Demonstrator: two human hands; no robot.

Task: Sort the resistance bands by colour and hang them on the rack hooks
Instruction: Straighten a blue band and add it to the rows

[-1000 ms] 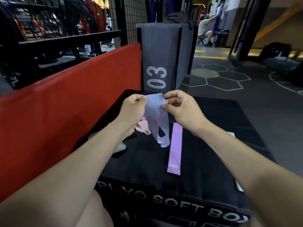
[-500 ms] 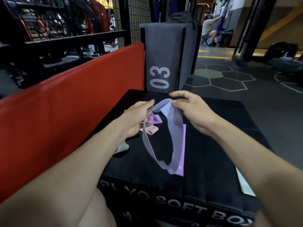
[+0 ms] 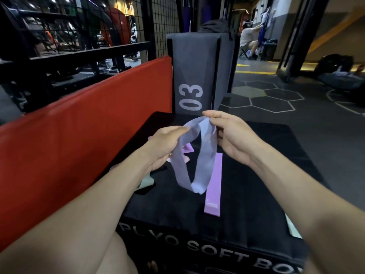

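Observation:
A pale blue resistance band (image 3: 205,155) hangs as an open loop above the black plyo box (image 3: 256,175). My left hand (image 3: 164,145) pinches its left upper edge and my right hand (image 3: 233,135) pinches its top right. Under the loop a lilac band (image 3: 214,186) lies flat and straight on the box. A pink band (image 3: 186,150) lies crumpled behind my left hand, partly hidden. A pale green band (image 3: 147,181) peeks out under my left forearm, and another pale green band (image 3: 294,228) shows beside my right forearm.
A red pad (image 3: 79,135) runs along the left of the box. A grey box marked 03 (image 3: 193,76) stands upright behind it. Black wire racking (image 3: 79,36) fills the upper left. A seated person (image 3: 248,40) is far back on the gym floor.
The bunched blue band has been spread by both hands into an open hanging loop. My hands moved slightly apart and the loop's lower end dropped lower over the lilac band.

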